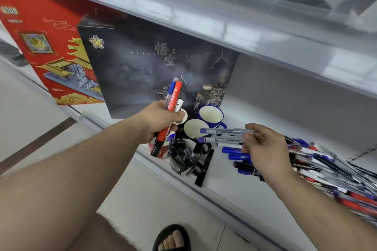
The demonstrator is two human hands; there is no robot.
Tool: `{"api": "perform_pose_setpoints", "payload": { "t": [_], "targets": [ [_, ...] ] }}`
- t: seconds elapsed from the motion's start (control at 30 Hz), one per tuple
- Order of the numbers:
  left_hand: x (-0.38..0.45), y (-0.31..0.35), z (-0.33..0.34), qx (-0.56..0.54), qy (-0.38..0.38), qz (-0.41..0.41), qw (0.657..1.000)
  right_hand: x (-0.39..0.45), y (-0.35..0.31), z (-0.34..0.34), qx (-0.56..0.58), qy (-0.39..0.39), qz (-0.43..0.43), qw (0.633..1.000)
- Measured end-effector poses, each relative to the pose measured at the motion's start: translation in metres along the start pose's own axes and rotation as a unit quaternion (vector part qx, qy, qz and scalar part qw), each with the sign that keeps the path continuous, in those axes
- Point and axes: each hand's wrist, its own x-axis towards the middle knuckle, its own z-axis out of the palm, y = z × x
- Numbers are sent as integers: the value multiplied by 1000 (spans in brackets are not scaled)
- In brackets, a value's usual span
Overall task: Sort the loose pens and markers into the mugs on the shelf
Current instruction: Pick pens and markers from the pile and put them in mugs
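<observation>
My left hand (161,120) grips a bunch of pens and markers (173,98), a red marker, a blue-capped pen and a black-and-white one, held upright over the mugs. My right hand (263,146) pinches two clear blue-capped pens (220,135) pointing left, just above a black mug with a cream inside (194,128). Behind it stands a blue mug (211,115). In front, a black mug (181,157) holds several black markers. A red mug (163,152) is partly hidden by my left hand. A heap of loose pens (326,171) lies on the shelf at right.
A dark picture box (153,63) and a red box (47,47) stand at the back left of the white shelf (224,185). One black marker (204,169) lies beside the mugs. Another shelf board (224,22) hangs overhead. My sandalled foot (173,238) stands below on the floor.
</observation>
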Motion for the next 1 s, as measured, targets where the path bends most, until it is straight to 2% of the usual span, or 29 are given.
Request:
{"api": "perform_pose_setpoints", "payload": {
  "t": [0.13, 0.3, 0.5, 0.7, 0.87, 1.0],
  "targets": [
    [2, 2, -1, -47, 15, -2, 999, 14, 2, 0, -20, 13, -3, 1000],
    [8, 1, -12, -121, 84, 3, 989, 45, -7, 36, -64, -20, -46, 997],
    [14, -6, -14, -133, 64, -15, 989, 82, -9, 105, -80, -56, -47, 994],
    [21, -14, -18, -151, 54, -21, 987, 104, 4, 160, -158, -107, -20, 981],
    [22, -15, -15, -183, 33, -25, 982, 111, 4, 181, -302, -155, -45, 940],
    [20, -7, -6, -212, -25, -36, 976, 118, -4, 179, -362, -201, -67, 908]
  ]
}}
